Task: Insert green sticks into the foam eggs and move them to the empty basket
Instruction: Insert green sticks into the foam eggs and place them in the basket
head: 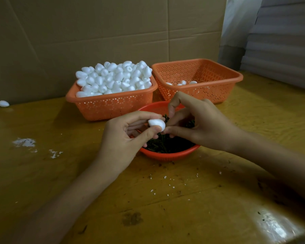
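Fingers (143, 115) of left hand (123, 136) and right hand (201, 124) are pinched on one foam egg (157, 124); crumby wood table (183, 199), cardboard wall (95, 32), three orange baskets (113, 107) (211, 93) (169, 155) counted.

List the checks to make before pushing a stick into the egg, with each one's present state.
1. Sticks left in bowl: ok.
2. Left hand grips egg: ok.
3. Right hand holds one: cannot tell; fingers hide it.
4. Hands meet over bowl: ok.
5. Right basket has room: ok, few eggs inside.
6. No stray egg on table: not ok, one lies far left.
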